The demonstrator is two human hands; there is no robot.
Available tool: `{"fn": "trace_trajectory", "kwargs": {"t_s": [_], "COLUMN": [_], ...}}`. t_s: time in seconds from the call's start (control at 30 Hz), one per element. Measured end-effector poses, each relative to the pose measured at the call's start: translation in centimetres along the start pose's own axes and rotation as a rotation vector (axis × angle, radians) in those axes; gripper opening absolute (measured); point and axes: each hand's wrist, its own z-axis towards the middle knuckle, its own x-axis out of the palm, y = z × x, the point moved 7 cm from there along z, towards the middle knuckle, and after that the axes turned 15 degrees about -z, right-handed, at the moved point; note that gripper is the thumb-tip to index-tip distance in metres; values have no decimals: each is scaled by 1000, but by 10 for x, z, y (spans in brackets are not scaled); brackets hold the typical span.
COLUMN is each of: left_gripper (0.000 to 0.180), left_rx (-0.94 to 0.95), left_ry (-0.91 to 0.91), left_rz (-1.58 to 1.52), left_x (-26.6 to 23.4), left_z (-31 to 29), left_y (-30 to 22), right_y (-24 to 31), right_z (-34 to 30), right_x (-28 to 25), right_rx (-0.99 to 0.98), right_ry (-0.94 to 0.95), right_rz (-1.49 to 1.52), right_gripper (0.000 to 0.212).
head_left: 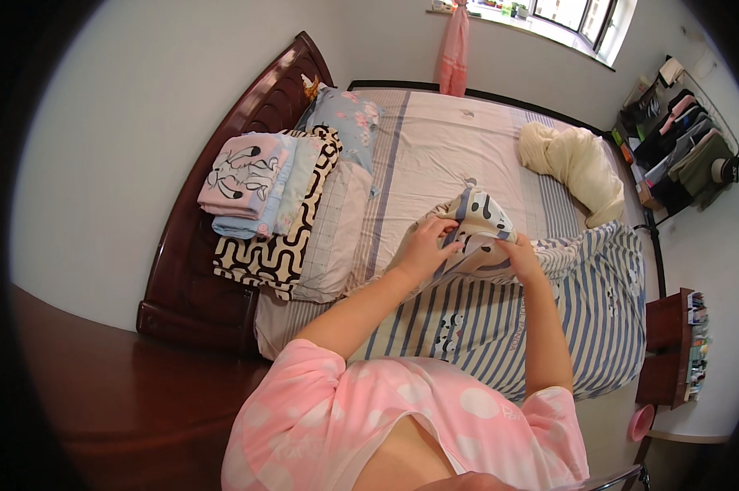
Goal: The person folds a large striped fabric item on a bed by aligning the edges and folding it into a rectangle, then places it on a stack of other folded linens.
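A blue-and-white striped duvet cover with panda prints lies across the near side of the bed. Its gathered upper part is lifted between my two hands. My left hand is closed on the fabric, with thumb and fingers at the left of a raised fold. On the right, my right hand pinches the edge of the same fold. The fold stands up off the mattress, showing a pale panda-printed panel; the fabric inside it is partly hidden.
Cream rolled bedding lies at the bed's far right. Folded blankets and a floral pillow sit by the dark wooden headboard. A clothes rack and a wooden cabinet stand to the right.
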Motion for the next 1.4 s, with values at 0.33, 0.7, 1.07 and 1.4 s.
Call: {"fn": "trace_trajectory", "kwargs": {"t_s": [0.33,0.7,1.07,1.4], "left_gripper": [7,7,51,18], "left_rx": [-70,54,-13,-266], "left_ry": [2,233,-92,35], "left_rz": [-157,-39,228,26], "left_x": [13,30,-19,17], "left_z": [3,-30,-14,-4], "left_y": [-8,-7,8,22], "right_y": [-1,3,-7,-6], "right_z": [-7,-8,-19,-25], "right_x": [20,48,41,52], "right_rx": [-226,36,138,-25], "right_ry": [-139,-55,8,129], "right_rz": [-363,368,332,116], "right_gripper": [27,24,27,22]}}
